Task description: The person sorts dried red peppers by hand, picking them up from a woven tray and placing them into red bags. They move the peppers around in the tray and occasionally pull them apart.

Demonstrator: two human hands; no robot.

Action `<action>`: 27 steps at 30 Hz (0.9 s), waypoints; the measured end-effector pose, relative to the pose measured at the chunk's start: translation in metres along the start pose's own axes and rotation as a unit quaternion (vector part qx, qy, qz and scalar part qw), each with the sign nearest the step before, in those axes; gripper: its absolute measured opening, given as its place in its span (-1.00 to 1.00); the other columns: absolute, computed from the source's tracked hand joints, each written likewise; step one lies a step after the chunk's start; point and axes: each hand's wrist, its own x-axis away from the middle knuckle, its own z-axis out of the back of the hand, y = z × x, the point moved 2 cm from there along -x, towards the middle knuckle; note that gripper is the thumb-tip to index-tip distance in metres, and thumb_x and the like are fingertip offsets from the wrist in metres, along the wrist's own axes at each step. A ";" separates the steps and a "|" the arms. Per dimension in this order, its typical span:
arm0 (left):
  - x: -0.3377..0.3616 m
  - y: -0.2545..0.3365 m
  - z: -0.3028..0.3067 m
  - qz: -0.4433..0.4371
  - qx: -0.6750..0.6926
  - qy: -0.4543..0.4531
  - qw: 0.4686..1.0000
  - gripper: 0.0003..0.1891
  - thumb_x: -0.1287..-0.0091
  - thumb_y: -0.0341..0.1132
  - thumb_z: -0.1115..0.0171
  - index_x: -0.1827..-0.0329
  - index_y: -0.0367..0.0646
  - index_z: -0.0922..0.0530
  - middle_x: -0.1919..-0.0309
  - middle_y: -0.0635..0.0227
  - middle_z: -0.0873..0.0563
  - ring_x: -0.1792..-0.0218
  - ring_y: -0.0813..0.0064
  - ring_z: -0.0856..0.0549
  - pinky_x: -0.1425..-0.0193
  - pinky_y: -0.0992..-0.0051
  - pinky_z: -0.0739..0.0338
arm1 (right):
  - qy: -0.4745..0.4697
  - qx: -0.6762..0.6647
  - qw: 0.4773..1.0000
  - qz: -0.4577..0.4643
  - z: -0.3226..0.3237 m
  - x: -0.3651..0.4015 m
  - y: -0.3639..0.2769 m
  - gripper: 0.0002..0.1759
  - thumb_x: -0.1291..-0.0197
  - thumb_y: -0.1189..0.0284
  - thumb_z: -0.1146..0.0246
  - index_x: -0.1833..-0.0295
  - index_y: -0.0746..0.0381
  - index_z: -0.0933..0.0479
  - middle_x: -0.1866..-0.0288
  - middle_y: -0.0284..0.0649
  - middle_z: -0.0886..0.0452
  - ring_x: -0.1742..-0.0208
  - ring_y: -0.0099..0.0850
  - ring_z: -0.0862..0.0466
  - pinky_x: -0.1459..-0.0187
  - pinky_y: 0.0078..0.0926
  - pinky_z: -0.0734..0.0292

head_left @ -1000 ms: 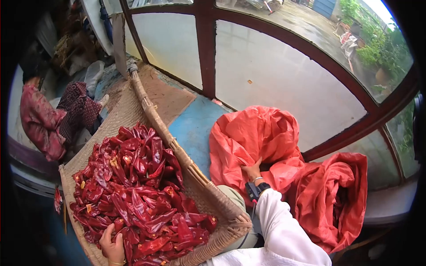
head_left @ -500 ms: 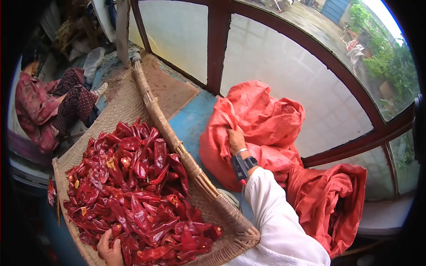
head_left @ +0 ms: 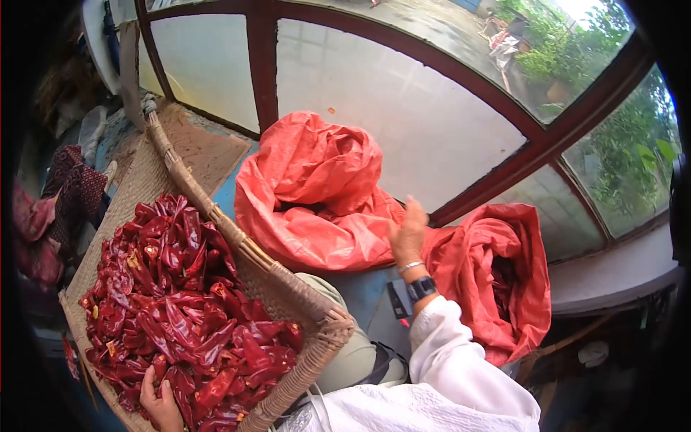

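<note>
Dried red chili peppers point(head_left: 180, 309) lie heaped in a woven basket point(head_left: 288, 288) with a thick wrapped rim. My left hand point(head_left: 162, 405) rests on the peppers at the near left, thumb and a finger apart; its other fingers are partly hidden. My right hand point(head_left: 408, 229), slightly blurred, is raised with fingers stretched out and nothing in it. It appears in front of the gap between two red woven sacks. The larger sack point(head_left: 317, 230) slumps with its mouth folded open. The other sack point(head_left: 479, 252), to the right, has dark red contents showing in its mouth.
Red-framed window panes point(head_left: 389, 108) rise behind the sacks. A flat brown board point(head_left: 209, 147) lies beyond the basket on the blue surface. Another person in patterned clothes point(head_left: 75, 176) sits at the far left. My knee point(head_left: 345, 363) is beside the basket.
My right hand has let go of the larger red sack and moved away from it. The sack's mouth now shows folded open. My left hand stays at the peppers. The view has shifted right.
</note>
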 end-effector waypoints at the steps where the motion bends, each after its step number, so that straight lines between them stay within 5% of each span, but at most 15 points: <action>1: -0.001 -0.002 -0.002 -0.006 0.005 0.001 1.000 -0.58 -0.17 -0.60 -0.12 -0.15 -0.36 -0.46 0.01 0.19 -0.61 0.05 0.42 -0.60 -0.09 0.46 -0.46 | 0.039 0.071 0.996 -0.028 0.032 0.002 0.021 -0.09 0.16 0.36 -0.44 -0.34 0.34 -0.20 -0.27 0.07 -0.31 -0.32 -0.04 -0.28 -0.35 -0.17 -0.15; 6: 0.002 0.022 -0.004 -0.066 0.029 0.036 0.997 -0.63 -0.09 -0.62 -0.16 -0.03 -0.35 -0.52 0.16 0.13 -0.65 0.20 0.33 -0.64 0.07 0.44 -0.51 | 0.107 0.278 0.948 -0.112 0.142 0.033 0.079 0.03 0.23 0.28 -0.49 -0.37 0.32 -0.12 -0.36 -0.02 -0.18 -0.39 -0.04 -0.16 -0.41 -0.17 -0.07; 12: 0.002 0.029 -0.003 -0.087 0.035 0.027 0.995 -0.63 -0.11 -0.62 -0.16 -0.04 -0.36 -0.52 0.15 0.14 -0.65 0.19 0.34 -0.64 0.05 0.44 -0.51 | 0.203 0.228 0.952 0.012 0.183 0.039 0.082 0.05 0.25 0.32 -0.51 -0.38 0.29 -0.11 -0.37 -0.01 -0.19 -0.38 -0.02 -0.17 -0.40 -0.17 -0.08; 15: 0.000 0.028 -0.001 -0.099 0.025 0.028 0.994 -0.66 -0.10 -0.61 -0.17 0.01 -0.37 -0.53 0.15 0.14 -0.65 0.15 0.33 -0.64 0.00 0.43 -0.49 | 0.150 0.196 0.928 -0.278 0.165 0.047 0.125 0.19 0.26 0.29 -0.54 -0.45 0.24 0.06 -0.35 0.08 -0.21 -0.35 0.00 -0.24 -0.37 -0.14 -0.14; 16: 0.000 0.027 -0.001 -0.100 0.026 0.033 0.994 -0.66 -0.10 -0.61 -0.17 0.01 -0.37 -0.53 0.15 0.14 -0.65 0.15 0.33 -0.64 0.00 0.43 -0.49 | 0.154 0.192 0.929 -0.276 0.153 0.054 0.134 0.19 0.26 0.29 -0.54 -0.45 0.24 0.06 -0.35 0.08 -0.21 -0.35 0.00 -0.24 -0.37 -0.14 -0.14; 18: 0.001 0.025 -0.002 -0.086 0.032 0.026 0.995 -0.66 -0.09 -0.60 -0.19 0.01 -0.38 -0.53 0.14 0.13 -0.65 0.12 0.31 -0.64 -0.04 0.44 -0.48 | -0.021 0.011 0.866 -0.500 0.119 0.076 0.158 0.19 0.23 0.33 -0.49 -0.45 0.27 0.13 -0.30 0.15 -0.26 -0.28 0.04 -0.34 -0.30 -0.12 -0.25; 20: 0.001 0.024 -0.002 -0.082 0.029 0.024 0.996 -0.66 -0.10 -0.60 -0.19 0.00 -0.38 -0.53 0.13 0.13 -0.65 0.12 0.31 -0.64 -0.05 0.44 -0.48 | 0.092 -0.359 0.835 -0.407 0.044 0.112 0.214 0.12 0.17 0.40 -0.40 -0.43 0.32 0.16 -0.20 0.12 -0.38 -0.18 -0.03 -0.47 -0.22 -0.25 -0.36; 21: 0.000 0.025 -0.002 -0.081 0.030 0.020 0.996 -0.66 -0.10 -0.60 -0.19 0.00 -0.38 -0.53 0.13 0.13 -0.65 0.11 0.31 -0.63 -0.05 0.44 -0.48 | 0.009 -0.092 0.850 -0.519 0.061 0.104 0.193 -0.16 0.09 0.46 -0.30 -0.33 0.37 -0.10 -0.05 -0.04 -0.50 -0.02 -0.23 -0.55 -0.08 -0.41 -0.44; 24: 0.000 0.022 -0.003 -0.094 0.009 0.029 0.995 -0.66 -0.11 -0.60 -0.19 0.00 -0.38 -0.53 0.12 0.14 -0.65 0.11 0.32 -0.63 -0.06 0.43 -0.48 | 0.037 -0.427 0.774 -0.466 -0.077 0.142 0.353 -0.49 0.03 0.51 -0.24 -0.11 0.35 -0.39 0.13 -0.20 -0.55 0.15 -0.37 -0.55 0.07 -0.49 -0.47; 25: 0.000 0.021 -0.005 -0.092 0.010 0.028 0.995 -0.66 -0.11 -0.60 -0.19 0.00 -0.38 -0.53 0.12 0.14 -0.65 0.11 0.32 -0.63 -0.06 0.43 -0.48 | 0.096 -0.418 0.784 -0.449 -0.048 0.112 0.298 -0.71 0.01 0.56 -0.20 0.09 0.28 -0.52 0.20 -0.28 -0.57 0.25 -0.42 -0.53 0.17 -0.46 -0.47; 27: 0.000 0.018 -0.005 -0.061 0.039 0.020 0.997 -0.66 -0.11 -0.60 -0.18 -0.01 -0.38 -0.53 0.12 0.14 -0.65 0.12 0.33 -0.64 -0.04 0.44 -0.48 | 0.063 -0.521 0.734 -0.430 0.026 0.052 0.178 -0.71 0.01 0.57 -0.21 0.09 0.23 -0.50 0.21 -0.31 -0.57 0.24 -0.46 -0.55 0.15 -0.47 -0.48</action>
